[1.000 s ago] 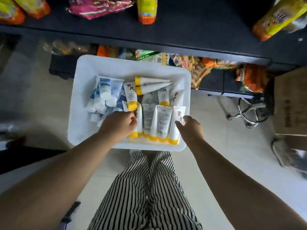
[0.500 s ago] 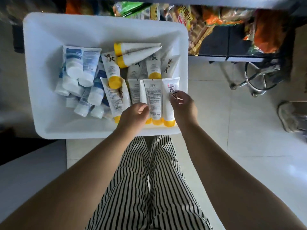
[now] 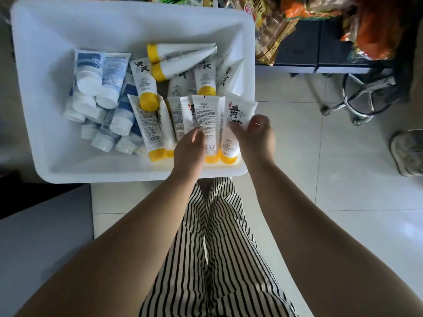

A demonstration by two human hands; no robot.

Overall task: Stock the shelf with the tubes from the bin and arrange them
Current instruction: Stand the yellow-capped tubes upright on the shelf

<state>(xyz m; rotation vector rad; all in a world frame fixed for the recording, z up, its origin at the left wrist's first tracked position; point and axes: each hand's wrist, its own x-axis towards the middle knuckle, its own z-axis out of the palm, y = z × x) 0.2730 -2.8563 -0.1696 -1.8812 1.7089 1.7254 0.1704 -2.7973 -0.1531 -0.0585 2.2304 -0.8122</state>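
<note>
A white bin [image 3: 34, 92] sits on the floor before me, holding several white tubes with yellow caps [image 3: 146, 88] and several blue-and-white tubes with white caps [image 3: 100, 74] on its left side. My right hand [image 3: 254, 140] grips the rightmost yellow-capped tube [image 3: 238, 110] at the bin's near right corner, fingers and thumb curled round it. My left hand [image 3: 190, 149] pinches the neighbouring upright tube [image 3: 204, 113], whose back label faces me. Both tubes stand with caps down in a row of similar tubes.
A dark low shelf [image 3: 320, 65] with orange and yellow snack packets [image 3: 274, 26] runs along the top right. A metal stool base [image 3: 364, 94] stands on the tiled floor at right, and a shoe [image 3: 407, 154] lies near the right edge. My striped trousers [image 3: 217, 259] fill the bottom middle.
The view has tipped down and closer to the bin. Both hands moved in onto the front row of tubes and now hold two of them.
</note>
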